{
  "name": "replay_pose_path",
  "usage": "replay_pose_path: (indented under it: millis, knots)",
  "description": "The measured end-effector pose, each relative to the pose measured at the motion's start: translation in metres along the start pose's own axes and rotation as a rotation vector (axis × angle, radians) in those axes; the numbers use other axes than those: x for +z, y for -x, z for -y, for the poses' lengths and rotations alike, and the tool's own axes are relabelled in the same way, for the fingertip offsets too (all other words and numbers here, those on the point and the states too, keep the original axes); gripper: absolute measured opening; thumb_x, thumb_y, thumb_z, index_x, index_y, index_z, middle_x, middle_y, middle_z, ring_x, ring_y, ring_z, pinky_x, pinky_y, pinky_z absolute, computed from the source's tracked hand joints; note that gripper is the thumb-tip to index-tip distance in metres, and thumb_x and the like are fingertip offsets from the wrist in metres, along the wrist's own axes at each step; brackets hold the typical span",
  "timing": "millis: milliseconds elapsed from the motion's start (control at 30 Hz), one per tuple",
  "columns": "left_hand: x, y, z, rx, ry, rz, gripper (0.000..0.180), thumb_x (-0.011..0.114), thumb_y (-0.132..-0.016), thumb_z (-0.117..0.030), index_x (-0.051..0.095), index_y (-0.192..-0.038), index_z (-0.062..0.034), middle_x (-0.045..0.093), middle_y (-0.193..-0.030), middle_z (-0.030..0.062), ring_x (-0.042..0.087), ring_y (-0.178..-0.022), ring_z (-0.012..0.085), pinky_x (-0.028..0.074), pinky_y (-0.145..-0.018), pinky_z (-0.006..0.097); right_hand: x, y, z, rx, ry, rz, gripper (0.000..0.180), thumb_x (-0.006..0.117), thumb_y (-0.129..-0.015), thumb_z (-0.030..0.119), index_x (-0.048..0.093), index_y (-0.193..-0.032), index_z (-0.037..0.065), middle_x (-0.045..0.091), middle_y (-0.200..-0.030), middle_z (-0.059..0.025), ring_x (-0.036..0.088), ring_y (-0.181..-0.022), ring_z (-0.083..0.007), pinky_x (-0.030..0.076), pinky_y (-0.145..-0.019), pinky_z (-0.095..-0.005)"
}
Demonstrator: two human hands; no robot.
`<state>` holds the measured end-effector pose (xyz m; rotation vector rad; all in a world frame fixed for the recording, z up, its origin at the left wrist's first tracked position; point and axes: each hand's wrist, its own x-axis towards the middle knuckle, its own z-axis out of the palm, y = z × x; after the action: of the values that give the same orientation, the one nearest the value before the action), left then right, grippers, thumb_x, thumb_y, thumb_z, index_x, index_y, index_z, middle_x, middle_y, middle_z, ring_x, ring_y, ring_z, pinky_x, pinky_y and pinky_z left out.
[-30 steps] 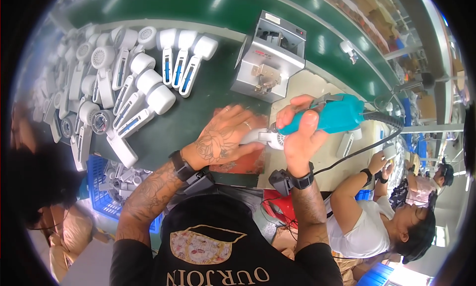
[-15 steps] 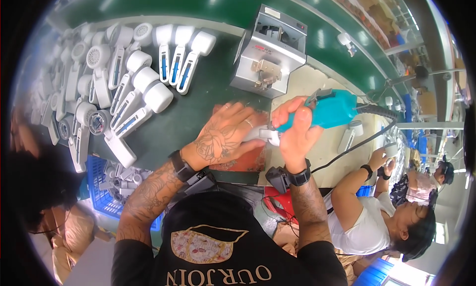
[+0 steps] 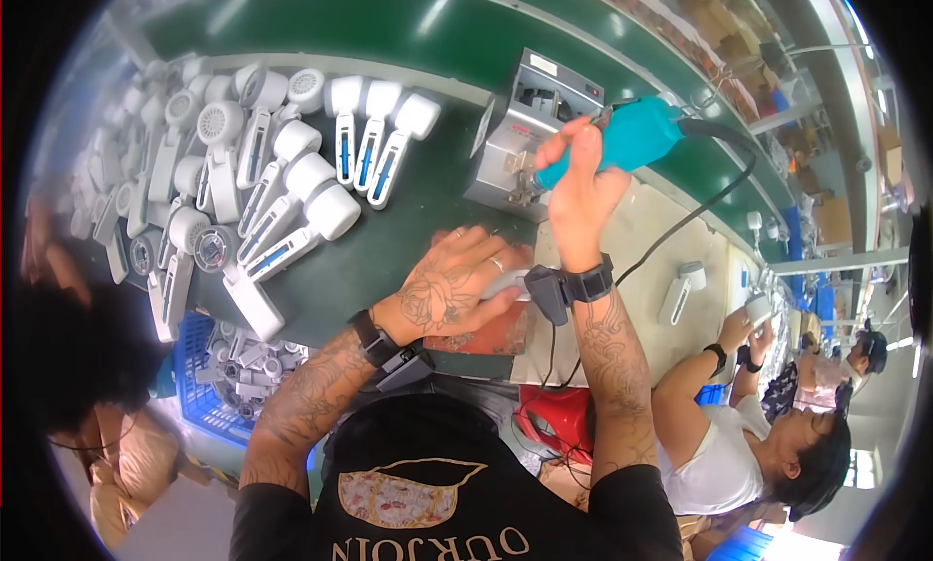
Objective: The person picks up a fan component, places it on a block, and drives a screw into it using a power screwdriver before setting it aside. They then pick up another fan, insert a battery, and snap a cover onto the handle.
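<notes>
In my right hand (image 3: pixel 586 193) is a teal electric screwdriver (image 3: pixel 637 138) with a black cable. Its tip is at the front of a grey box-shaped machine, probably a screw feeder (image 3: pixel 507 141); whether they touch cannot be made out. My left hand (image 3: pixel 449 287) is closed on a small white plastic part (image 3: pixel 509 283), resting over a worn red mat (image 3: pixel 476 339). Fingers and my right wrist's black strap device cover much of the part.
Many white handheld fans (image 3: pixel 328 211) crowd the left of the green table. A blue basket (image 3: pixel 194 367) of grey parts stands below. Another white piece (image 3: pixel 683 294) lies on the pale board (image 3: pixel 622 269). Co-workers are on both sides, one handling a white piece (image 3: pixel 758 310).
My right hand has lifted the screwdriver away from the white part and moved it up to the grey machine. My left hand keeps its hold; the whole view has shifted slightly.
</notes>
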<state>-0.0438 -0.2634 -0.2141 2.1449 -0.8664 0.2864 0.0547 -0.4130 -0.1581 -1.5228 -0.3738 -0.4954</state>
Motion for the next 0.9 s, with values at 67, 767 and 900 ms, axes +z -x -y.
replay_pose_path:
  millis: [67, 767, 900]
  knots:
    - [0.002, 0.001, -0.001, 0.010, -0.029, -0.020, 0.040, 0.068, -0.086, -0.025, 0.063, -0.122, -0.0085, 0.061, -0.103, 0.0094, 0.058, -0.097, 0.0303, 0.048, -0.088, 0.044, 0.001, 0.002, 0.001, 0.027, -0.033, -0.009, 0.030, 0.055, -0.106, 0.031, 0.057, -0.101, 0.001, 0.058, -0.071, -0.0058, 0.059, -0.062, -0.0153, 0.047, -0.057, -0.0296]
    - [-0.003, -0.004, -0.003, -0.025, 0.074, 0.101, 0.028, 0.069, -0.091, -0.019, 0.067, -0.115, -0.0037, 0.062, -0.114, 0.0081, 0.055, -0.100, 0.0327, 0.044, -0.089, 0.045, -0.048, 0.101, 0.062, 0.202, -0.124, 0.003, 0.059, 0.064, -0.098, 0.050, 0.054, -0.113, -0.006, 0.058, -0.073, -0.0100, 0.057, -0.065, -0.0207, 0.047, -0.061, -0.0355]
    - [-0.002, -0.002, -0.003, -0.028, 0.077, 0.079, 0.030, 0.070, -0.089, -0.018, 0.068, -0.115, -0.0035, 0.062, -0.114, 0.0079, 0.055, -0.100, 0.0320, 0.043, -0.089, 0.044, -0.043, 0.102, 0.058, 0.206, -0.122, 0.024, 0.052, 0.064, -0.099, 0.046, 0.053, -0.109, -0.004, 0.058, -0.074, -0.0103, 0.056, -0.065, -0.0202, 0.048, -0.061, -0.0354]
